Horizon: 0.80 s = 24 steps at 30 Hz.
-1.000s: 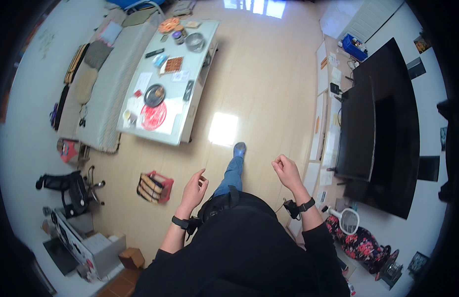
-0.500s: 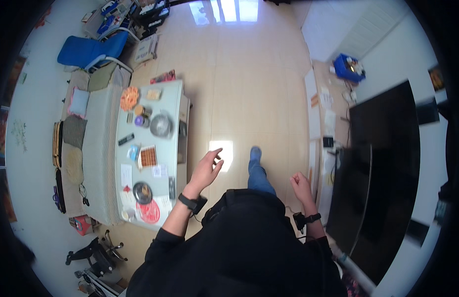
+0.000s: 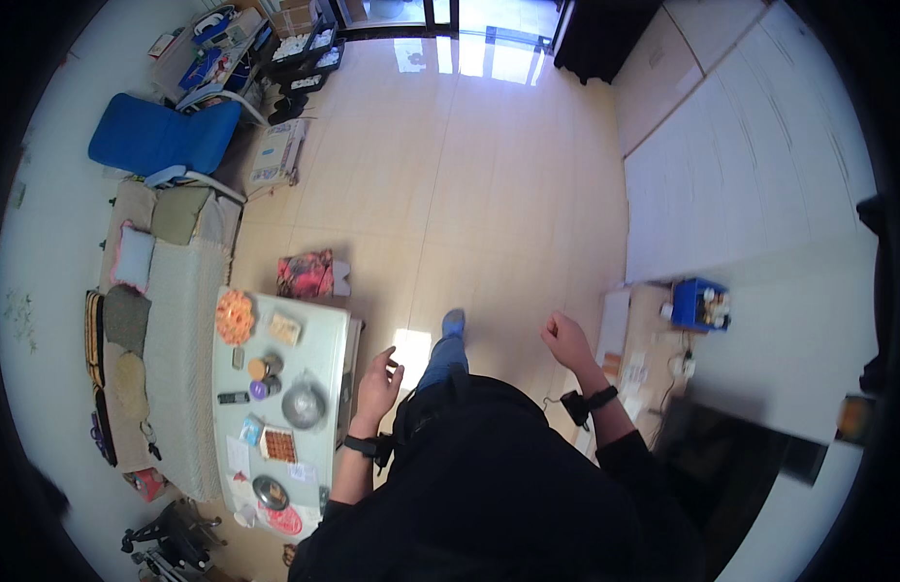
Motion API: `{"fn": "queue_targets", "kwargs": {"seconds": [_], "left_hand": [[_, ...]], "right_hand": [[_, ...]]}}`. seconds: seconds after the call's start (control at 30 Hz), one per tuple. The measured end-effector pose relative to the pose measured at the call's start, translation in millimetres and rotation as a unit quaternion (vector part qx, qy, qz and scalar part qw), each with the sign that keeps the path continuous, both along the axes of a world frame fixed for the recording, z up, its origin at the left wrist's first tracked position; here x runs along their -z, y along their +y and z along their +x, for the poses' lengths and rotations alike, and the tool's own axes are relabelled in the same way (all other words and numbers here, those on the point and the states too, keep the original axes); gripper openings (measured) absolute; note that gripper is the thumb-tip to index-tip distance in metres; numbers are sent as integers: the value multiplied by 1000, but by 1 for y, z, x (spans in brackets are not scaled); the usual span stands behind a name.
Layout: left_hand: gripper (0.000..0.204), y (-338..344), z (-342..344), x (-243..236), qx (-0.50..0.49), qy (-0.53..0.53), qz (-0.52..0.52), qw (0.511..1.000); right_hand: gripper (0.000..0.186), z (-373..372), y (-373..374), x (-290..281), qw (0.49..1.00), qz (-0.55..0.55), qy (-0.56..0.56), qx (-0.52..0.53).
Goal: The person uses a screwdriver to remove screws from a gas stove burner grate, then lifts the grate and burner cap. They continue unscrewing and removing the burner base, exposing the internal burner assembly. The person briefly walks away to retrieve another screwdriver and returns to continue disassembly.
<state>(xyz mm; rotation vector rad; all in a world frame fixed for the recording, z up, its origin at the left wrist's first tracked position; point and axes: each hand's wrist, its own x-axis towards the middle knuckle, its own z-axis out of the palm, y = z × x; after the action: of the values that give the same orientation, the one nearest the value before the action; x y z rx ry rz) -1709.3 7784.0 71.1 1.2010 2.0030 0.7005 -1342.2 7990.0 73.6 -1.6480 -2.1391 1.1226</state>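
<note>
My left hand [image 3: 376, 386] hangs beside the long glass-topped table [image 3: 319, 344], its fingers loosely apart and nothing in them. Nearest to it on the table is a round metal bowl [image 3: 303, 405]. Over the tiled floor on the other side, my right hand [image 3: 566, 341] is curled into a loose fist, with no object showing in it. Dark bands with small black devices are on both wrists. One blue-shod foot [image 3: 454, 322] is stepping forward between the hands.
A sofa [image 3: 183, 330] lines the left wall behind the table. Ahead stand a red patterned stool [image 3: 306, 274], a flat box [image 3: 278, 152] and a blue chair [image 3: 164, 131]. On the right are a low cabinet holding a blue bin [image 3: 700, 305], a black television [image 3: 731, 466] and pale cupboards [image 3: 722, 165].
I have moved forward: table, sofa and television have slid lower in view, and the doorway ahead now shows. My left hand has swung back and lower; my right hand has swung forward.
</note>
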Motion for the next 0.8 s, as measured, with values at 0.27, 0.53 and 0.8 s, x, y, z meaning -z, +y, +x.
{"fn": "queue_targets", "kwargs": {"seconds": [0.27,0.53,0.8], "left_hand": [[43,433,-48,-41,150,9,90,985],[43,751,-100,-40,110,64,32,991],[40,965,-179,-5,-16,10,-36,999]], "right_hand": [[22,11,255,-11,987,-6,30,155],[22,-25,607,21,987,-10,21,157],[21,-164,1000,-28,997,41,66,16]]}}
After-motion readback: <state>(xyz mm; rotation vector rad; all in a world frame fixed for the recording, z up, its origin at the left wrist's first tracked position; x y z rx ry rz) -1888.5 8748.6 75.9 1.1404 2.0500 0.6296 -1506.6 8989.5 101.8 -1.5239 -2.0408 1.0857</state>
